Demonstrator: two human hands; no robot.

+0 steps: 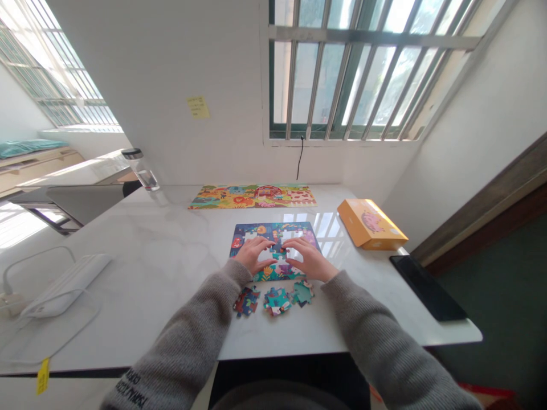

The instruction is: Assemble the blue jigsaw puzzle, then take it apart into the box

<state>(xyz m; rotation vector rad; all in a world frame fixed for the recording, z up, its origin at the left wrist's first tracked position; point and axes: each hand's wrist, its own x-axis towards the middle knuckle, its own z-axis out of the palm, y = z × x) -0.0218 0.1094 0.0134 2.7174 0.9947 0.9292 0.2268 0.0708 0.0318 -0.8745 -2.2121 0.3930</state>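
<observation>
A partly filled jigsaw puzzle point(267, 274) with a dark blue border and colourful animal and plant pictures lies flat on the table, with white gaps in its middle. My left hand point(256, 254) reaches over its left half, fingers stretched and thumb apart from them. Over the right half, my right hand point(308, 258) is held the same way, its fingertips pointing inward. Both sets of fingertips are at the connected pieces point(279, 249) in the centre. Nearer me lie loose puzzle pieces in small groups: dark red-blue pieces point(247, 302), teal pieces point(277, 302) and pale green pieces point(303, 292).
A long farm-animal puzzle point(252, 196) lies by the wall. An orange box point(371, 224) and a black phone-like slab point(427, 287) are at the right. A bottle point(143, 171) stands at the back left; a white power strip point(66, 285) with cables lies at the left.
</observation>
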